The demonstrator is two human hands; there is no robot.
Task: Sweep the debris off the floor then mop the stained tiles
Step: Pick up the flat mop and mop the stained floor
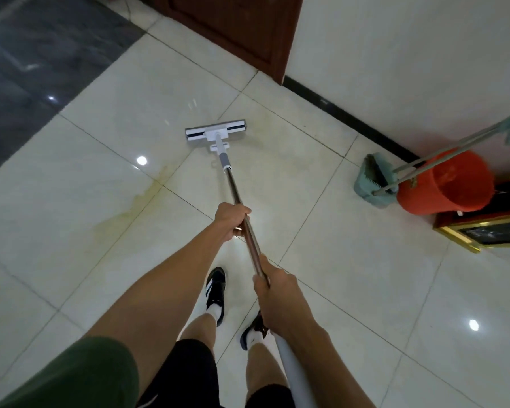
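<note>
**Flat mop on stained tile, both hands on the pole**

Item 1. Mop (236, 184): flat white head with dark strips, lying flat on the pale tiles (351, 275); a metal pole runs from it back to the person. This is the reference item for all places below.

Item 2. Left hand (231, 220): partway up the mop pole, fingers curled round the metal shaft and gripping it. A dark green sleeve (80, 375) shows above the forearm.

Item 3. Right hand (273, 285): farther from the mop head than the left, fingers wrapped round the pole where the metal meets a white upper section.

Item 4. Stain (136, 206): yellowish streak on the tiles, left of the mop pole and nearer the person than the mop head. A fainter discoloured patch lies just right of the mop head.

Item 5. Orange bucket (448, 187): well to the right of the mop, against the wall.

Item 6. Teal dustpan (371, 179): between the mop and the bucket, touching the bucket, with long handles leaning over it.

Item 7. Brown door (239, 30): beyond the mop head.

Item 8. Dark shoes (215, 293): below the pole, on the tiles.
</note>
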